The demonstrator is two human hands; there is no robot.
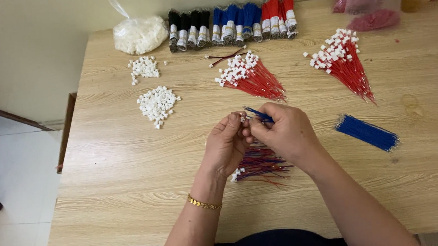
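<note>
Over the middle of the wooden table [129,178], my left hand [226,143] pinches a small white connector [242,119] between its fingertips. My right hand [283,130] meets it and grips a thin blue wire [258,114] at the connector. Under both hands lies a small bundle of red and blue wires with white connectors [260,167]. A gold bracelet [204,203] sits on my left wrist.
Two piles of loose white connectors [157,104] lie at left. Red wire bundles with connectors [251,75] lie ahead and at right [344,62]. A blue wire bundle [368,133] lies at right. Tied black, blue and red wire packs [231,24] and plastic bags [139,34] line the back edge.
</note>
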